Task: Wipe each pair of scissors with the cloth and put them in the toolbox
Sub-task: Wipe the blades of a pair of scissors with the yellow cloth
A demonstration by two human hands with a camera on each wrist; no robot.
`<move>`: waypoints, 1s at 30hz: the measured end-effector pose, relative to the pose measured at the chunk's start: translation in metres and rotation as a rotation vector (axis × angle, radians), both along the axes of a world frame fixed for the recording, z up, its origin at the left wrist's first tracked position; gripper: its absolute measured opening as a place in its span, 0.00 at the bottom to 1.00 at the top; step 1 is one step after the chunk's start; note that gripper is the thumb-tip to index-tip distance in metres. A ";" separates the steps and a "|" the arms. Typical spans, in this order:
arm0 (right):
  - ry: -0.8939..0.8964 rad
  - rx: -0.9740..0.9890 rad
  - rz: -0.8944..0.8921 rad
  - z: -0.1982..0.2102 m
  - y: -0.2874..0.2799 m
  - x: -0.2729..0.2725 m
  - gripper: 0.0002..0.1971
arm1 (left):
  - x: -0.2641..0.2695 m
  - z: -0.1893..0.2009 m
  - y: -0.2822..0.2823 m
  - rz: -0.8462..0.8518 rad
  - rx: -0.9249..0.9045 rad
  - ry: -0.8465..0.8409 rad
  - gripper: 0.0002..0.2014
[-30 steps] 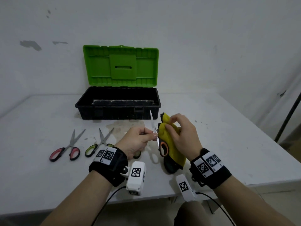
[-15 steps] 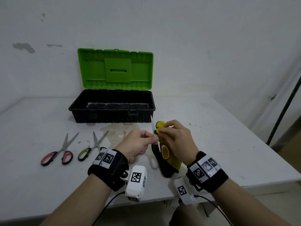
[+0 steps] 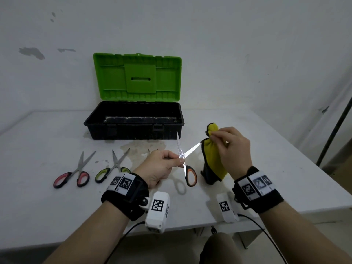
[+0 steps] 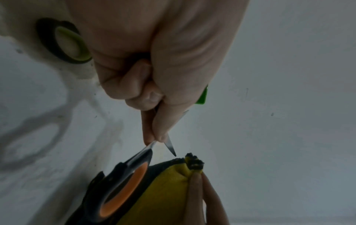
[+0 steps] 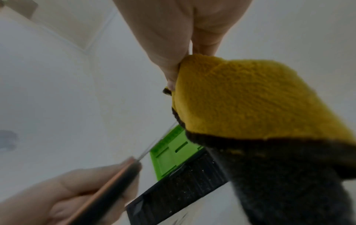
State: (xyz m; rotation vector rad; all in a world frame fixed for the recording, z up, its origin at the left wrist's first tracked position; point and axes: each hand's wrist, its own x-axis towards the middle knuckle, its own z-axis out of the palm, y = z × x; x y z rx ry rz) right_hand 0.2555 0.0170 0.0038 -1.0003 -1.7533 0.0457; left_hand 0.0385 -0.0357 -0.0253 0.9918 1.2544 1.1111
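The left hand [image 3: 159, 166] pinches the orange-handled scissors [image 3: 187, 164] near the pivot, blades spread in a V above its fingertips, one handle loop hanging below. Just to its right, the right hand [image 3: 231, 149] pinches the bunched yellow cloth [image 3: 214, 161], which meets the tip of the right-leaning blade. The open toolbox [image 3: 134, 128] sits beyond both hands. Only the head view shows the red-handled scissors [image 3: 73, 173] and green-handled scissors [image 3: 112, 168] left of the left hand. Half a second ago the cloth was pressed against the scissors beside the left fingers.
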 end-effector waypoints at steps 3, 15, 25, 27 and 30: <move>-0.090 0.059 0.127 -0.002 -0.022 -0.010 0.05 | 0.001 0.001 0.003 0.000 0.003 -0.017 0.04; -0.225 -0.081 0.131 -0.012 -0.012 -0.020 0.03 | 0.008 0.000 0.004 -0.020 0.075 0.031 0.06; -0.156 0.030 0.126 -0.002 -0.022 -0.011 0.04 | 0.004 0.000 0.003 0.014 0.043 -0.017 0.04; -0.234 0.014 0.212 -0.008 -0.028 -0.020 0.05 | 0.007 0.002 0.004 -0.006 0.046 -0.012 0.04; -0.282 -0.023 0.263 -0.015 -0.028 -0.027 0.05 | 0.009 0.003 0.002 -0.018 0.066 0.034 0.06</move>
